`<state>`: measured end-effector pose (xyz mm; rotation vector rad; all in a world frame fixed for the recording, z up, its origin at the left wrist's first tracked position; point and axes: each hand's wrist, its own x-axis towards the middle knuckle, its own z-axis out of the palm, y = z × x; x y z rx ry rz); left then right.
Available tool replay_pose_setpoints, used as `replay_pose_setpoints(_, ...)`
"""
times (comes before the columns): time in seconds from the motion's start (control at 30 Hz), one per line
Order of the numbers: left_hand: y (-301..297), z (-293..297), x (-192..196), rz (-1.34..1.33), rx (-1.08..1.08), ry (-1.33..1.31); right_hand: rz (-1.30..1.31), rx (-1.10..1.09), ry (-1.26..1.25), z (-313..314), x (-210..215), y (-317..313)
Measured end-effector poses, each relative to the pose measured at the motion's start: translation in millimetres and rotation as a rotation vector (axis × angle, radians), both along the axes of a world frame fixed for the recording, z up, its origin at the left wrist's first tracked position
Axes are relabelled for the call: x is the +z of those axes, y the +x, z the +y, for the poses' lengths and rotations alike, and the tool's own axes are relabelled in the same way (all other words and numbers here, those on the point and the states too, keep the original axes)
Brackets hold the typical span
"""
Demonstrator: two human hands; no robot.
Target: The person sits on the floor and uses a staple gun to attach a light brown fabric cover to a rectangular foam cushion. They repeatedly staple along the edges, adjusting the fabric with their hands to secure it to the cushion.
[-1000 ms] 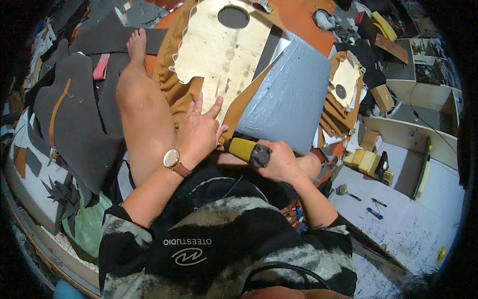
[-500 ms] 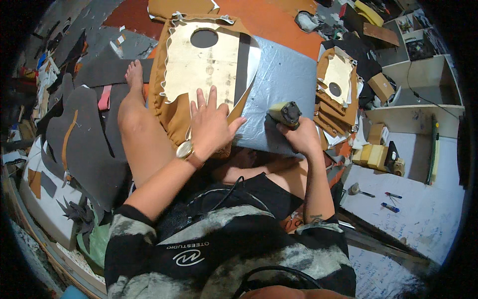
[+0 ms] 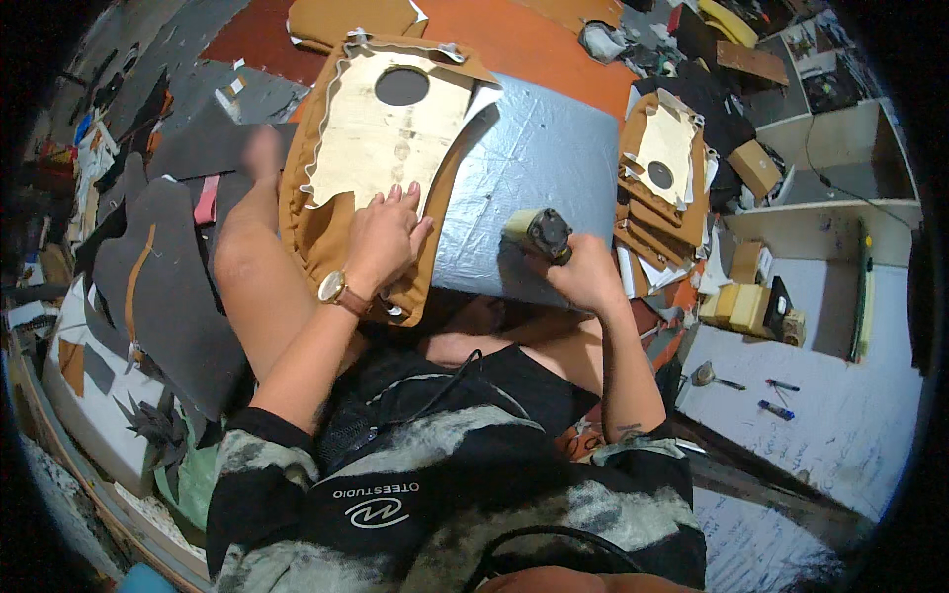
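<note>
My left hand (image 3: 384, 237), with a watch at its wrist, lies with its fingers stretched out on the lower part of a cream board (image 3: 371, 138). A round hole goes through the board near its far end. Tan upholstery cover (image 3: 314, 237) wraps the board's edges, with a wavy white edge along the left side. In my right hand (image 3: 585, 275) is a staple gun (image 3: 540, 233) with a pale body and black end cap, its nose hidden from view. The gun is over a silver-blue foil-covered pad (image 3: 539, 148), which lies beside and partly under the cover.
A stack of similar tan-covered panels (image 3: 664, 163) stands to the right. Dark grey cut pieces (image 3: 188, 287) lie at the left. Farther right, a white surface (image 3: 791, 425) bears pens, a small hammer-like tool and yellow blocks (image 3: 736, 308). Orange sheet material (image 3: 534, 44) spreads behind.
The covered board has shifted left and slightly turned, baring more of the silver-blue pad. My left hand went left with it; the staple gun in my right hand moved left and a little nearer me.
</note>
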<state>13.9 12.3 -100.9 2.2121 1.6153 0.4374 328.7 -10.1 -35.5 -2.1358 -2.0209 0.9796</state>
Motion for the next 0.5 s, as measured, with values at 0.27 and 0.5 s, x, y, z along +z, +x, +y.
replay_pose_setpoints(0.27, -60, -11, -21, -0.175, -0.117, 0.015, 0.320, 0.176, -0.073, 4, 3, -68)
replay_pose_setpoints(0.5, -66, -10, -28, -0.219, -0.125, -0.024, 0.075, 0.212, -0.116, 11, 13, -117)
